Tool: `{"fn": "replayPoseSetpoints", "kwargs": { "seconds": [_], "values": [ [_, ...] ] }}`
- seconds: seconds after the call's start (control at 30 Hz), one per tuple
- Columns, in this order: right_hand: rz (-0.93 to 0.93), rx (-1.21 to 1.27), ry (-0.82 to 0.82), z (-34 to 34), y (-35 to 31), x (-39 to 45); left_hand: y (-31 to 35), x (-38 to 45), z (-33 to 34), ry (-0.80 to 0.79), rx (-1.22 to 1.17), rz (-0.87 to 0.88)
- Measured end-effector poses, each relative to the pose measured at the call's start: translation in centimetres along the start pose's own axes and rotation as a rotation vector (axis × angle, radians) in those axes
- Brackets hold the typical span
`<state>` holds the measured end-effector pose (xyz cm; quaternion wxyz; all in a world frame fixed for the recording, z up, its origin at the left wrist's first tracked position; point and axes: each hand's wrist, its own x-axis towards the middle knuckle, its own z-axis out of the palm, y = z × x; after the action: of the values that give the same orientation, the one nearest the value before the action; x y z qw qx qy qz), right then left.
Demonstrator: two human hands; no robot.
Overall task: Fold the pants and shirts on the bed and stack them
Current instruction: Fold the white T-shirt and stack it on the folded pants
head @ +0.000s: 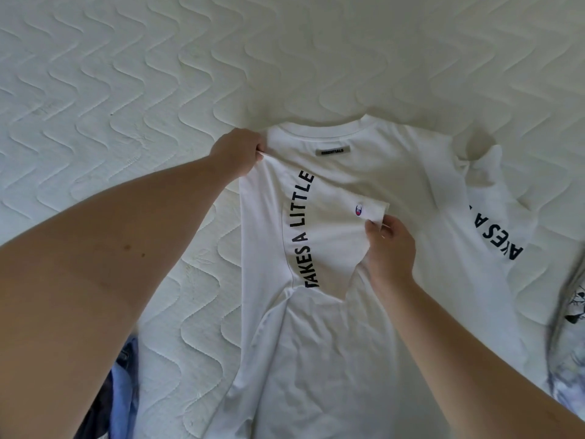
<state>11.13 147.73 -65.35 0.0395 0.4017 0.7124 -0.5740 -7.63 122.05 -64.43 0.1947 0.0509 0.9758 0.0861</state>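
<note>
I count one white T-shirt (332, 343) on the bed (126, 90) — my left hand (235, 152) grips its shoulder, my right hand (391, 245) pinches one folded sleeve (329, 223).

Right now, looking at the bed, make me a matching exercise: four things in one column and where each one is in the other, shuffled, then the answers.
Things:
1. left hand
2. right hand
3. grey label
4. blue garment

Places:
A. bottom left, beside the left arm
B. pinching the folded sleeve end by the small logo
C. just under the neckline of the white T-shirt
D. gripping the shirt's shoulder edge

Pairs: 1-D, 2-B, 3-C, 4-A
</note>
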Motion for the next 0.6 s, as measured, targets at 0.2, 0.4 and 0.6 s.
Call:
{"fn": "replayPoseSetpoints", "kwargs": {
  "seconds": [0.2,0.4,0.6],
  "values": [
    [0.010,-0.101,-0.015,-0.7,0.1,0.8,0.4,-1.5,0.8,0.122,-0.080,0.022],
    [-0.129,-0.302,0.089,-1.7,1.4,-1.9,1.2,-6.9,2.8,0.198,-0.198,0.089],
    [-0.158,-0.275,-0.334,-0.3,4.2,-8.7,1.4,-15.1,6.4,0.151,-0.301,0.016]
  ]
}}
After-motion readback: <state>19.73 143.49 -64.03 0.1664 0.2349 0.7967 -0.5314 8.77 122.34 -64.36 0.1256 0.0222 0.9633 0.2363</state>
